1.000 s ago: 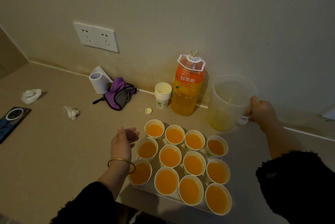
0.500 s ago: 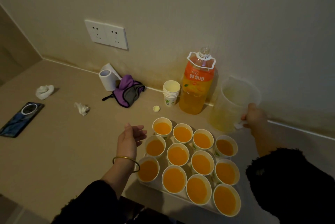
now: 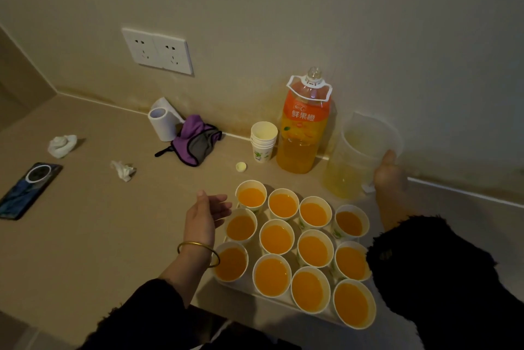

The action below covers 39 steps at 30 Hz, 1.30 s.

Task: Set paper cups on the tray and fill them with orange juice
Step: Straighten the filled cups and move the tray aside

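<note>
Twelve filled cups on tray, right hand gripping pitcher

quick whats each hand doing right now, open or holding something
left hand: open, fingers relaxed, holding nothing, beside the filled cups.
right hand: grips the plastic pitcher by its handle.

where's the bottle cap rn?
Head view, centre: the bottle cap lies on the counter just left of the stack of empty cups, behind the back-left filled cup, touching neither.
</note>
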Each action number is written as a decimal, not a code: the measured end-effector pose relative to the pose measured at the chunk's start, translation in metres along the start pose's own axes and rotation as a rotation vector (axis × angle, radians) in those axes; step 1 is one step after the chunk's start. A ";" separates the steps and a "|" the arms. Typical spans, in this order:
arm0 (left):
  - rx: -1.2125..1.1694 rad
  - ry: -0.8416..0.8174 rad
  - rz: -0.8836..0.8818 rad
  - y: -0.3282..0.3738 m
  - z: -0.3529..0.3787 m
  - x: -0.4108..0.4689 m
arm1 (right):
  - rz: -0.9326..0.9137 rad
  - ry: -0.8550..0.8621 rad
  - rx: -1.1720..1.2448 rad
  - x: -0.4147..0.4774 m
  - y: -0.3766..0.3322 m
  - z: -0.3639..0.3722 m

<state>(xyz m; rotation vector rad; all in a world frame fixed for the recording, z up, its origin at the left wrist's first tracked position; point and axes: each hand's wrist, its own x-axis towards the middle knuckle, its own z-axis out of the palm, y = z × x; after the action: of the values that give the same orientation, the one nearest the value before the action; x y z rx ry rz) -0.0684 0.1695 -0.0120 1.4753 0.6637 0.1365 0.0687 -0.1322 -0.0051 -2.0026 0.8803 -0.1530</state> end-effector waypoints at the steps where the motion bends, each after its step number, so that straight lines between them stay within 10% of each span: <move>1: 0.003 -0.003 0.004 0.000 0.001 0.000 | 0.011 0.001 0.014 0.000 0.001 0.001; 8: 0.001 -0.065 -0.012 0.000 0.007 0.005 | 0.001 0.167 0.084 -0.019 -0.004 -0.011; 17: -0.009 -0.146 -0.062 0.001 0.017 0.016 | -0.315 -0.125 -0.029 -0.083 0.030 -0.049; 27: 0.072 -0.147 -0.025 -0.008 0.018 0.009 | 0.013 -0.189 -0.139 -0.146 0.128 -0.060; 39: 0.264 -0.037 0.207 -0.021 0.010 0.011 | -0.054 -0.293 -0.474 -0.134 0.110 -0.024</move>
<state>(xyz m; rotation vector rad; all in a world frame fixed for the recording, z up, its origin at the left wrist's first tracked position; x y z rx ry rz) -0.0610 0.1631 -0.0362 1.7968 0.5114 0.1860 -0.0976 -0.0996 -0.0474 -2.4066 0.7177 0.3435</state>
